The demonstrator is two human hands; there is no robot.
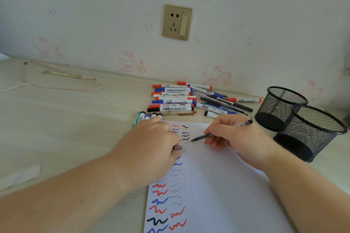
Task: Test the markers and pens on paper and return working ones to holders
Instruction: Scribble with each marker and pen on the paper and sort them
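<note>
Left hand (151, 142) covers the paper's (217, 185) far-left corner, pinching a pen cap (177, 147), mostly hidden. Right hand (234, 136) grips a black pen (200, 137), tip on paper. Two mesh holders (310, 130) at right; marker pile (176, 98) far, overlapping, count unclear.

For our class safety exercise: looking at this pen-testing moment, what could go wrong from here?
1. The left hand rests over earlier squiggles on the white paper sheet while pinching a small pen cap; fresh ink may smear.
2. The right hand draws with a thin black pen leaving a faint line, which could be misjudged as dry.
3. The two black mesh holders stand near the right forearm, which might knock them.
</note>
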